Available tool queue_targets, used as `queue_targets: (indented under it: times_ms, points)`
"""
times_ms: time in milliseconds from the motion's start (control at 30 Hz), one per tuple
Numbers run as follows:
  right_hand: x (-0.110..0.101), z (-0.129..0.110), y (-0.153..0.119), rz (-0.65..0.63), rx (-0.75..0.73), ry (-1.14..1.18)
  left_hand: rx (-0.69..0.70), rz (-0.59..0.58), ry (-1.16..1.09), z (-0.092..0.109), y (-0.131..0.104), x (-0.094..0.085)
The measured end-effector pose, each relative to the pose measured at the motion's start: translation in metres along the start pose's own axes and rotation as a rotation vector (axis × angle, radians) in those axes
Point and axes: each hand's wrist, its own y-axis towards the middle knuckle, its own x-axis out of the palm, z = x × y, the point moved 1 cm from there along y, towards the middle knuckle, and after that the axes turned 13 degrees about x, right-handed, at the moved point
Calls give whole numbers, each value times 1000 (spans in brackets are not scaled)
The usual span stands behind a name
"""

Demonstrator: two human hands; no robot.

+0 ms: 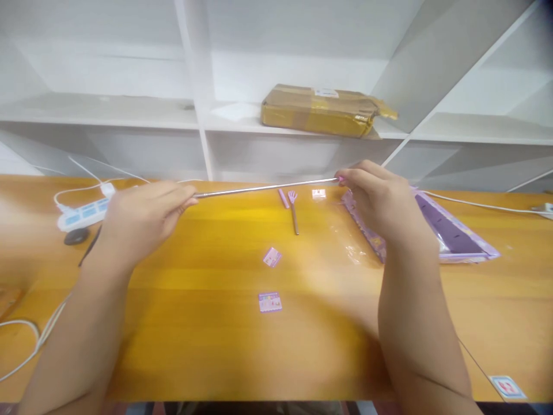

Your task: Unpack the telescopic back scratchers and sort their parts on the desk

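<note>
A long thin silver telescopic rod (268, 187) stretches almost level between my hands above the table. My left hand (149, 216) is closed on its thicker left end. My right hand (380, 196) pinches the other end, where a bit of pink shows between the fingertips. Below the rod lie a small pink hand-shaped scratcher head on a short metal stem (295, 213) and a short purple stick (283, 198). Two small purple printed cards, an upper card (272, 257) and a lower card (270, 302), rest on the wooden table (194, 346).
An open purple box (458, 242) sits at the right, partly behind my right forearm, with clear plastic wrap (354, 251) beside it. A small white card (318, 194) lies at the back. At left are a power strip (84, 216) and a black mouse (76, 236). A taped carton (319, 109) stands on the shelf.
</note>
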Motion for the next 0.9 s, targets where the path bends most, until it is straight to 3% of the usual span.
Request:
queue_targets:
  times_ms: [567,900]
  points:
    - [6,-12,-1,41,-46,-38,-56,-103,-60,-3,-1,-15]
    - [29,-50,-9,4,-173,-133,-89,-154,-211,29,17,0]
